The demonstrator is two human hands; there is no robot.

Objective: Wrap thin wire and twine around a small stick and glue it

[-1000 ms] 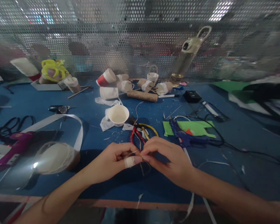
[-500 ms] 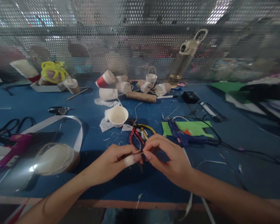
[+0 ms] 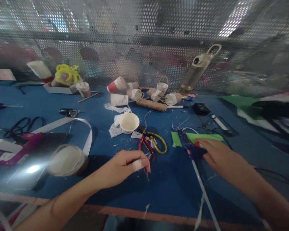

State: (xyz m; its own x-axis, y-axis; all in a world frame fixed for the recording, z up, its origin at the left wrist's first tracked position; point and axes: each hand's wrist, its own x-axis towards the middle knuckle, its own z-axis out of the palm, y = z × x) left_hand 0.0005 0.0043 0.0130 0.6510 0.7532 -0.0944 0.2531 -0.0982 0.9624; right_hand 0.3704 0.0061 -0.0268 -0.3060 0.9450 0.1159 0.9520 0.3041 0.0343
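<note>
My left hand [image 3: 125,166], with a white bandage on the thumb, pinches a thin brown twine [image 3: 146,125] between thumb and fingers. A short end of the twine hangs below the fingertips. On the right, my right hand [image 3: 219,157] closes around the handle of a blue hot glue gun [image 3: 184,138], partly hiding it. From the gun's rear a long white glue stick [image 3: 203,186] runs toward the table's front edge. Scissors with yellow handles [image 3: 164,144] and red-handled pliers [image 3: 141,144] lie just beyond my left hand. Behind them a white paper cup [image 3: 129,123] stands open end up.
A twine roll [image 3: 151,105] and several wrapped small cups lie near the perforated metal screen [image 3: 135,38]. A bottle [image 3: 195,73] leans there. Green paper [image 3: 177,139] is under the glue gun. At left are a purple glue gun [image 3: 26,147], white ribbon [image 3: 88,138] and a wrapped cup [image 3: 67,160].
My right hand has let go of the twine and moved right onto the blue glue gun. My left hand still pinches the twine in nearly the same place. The view has shifted slightly.
</note>
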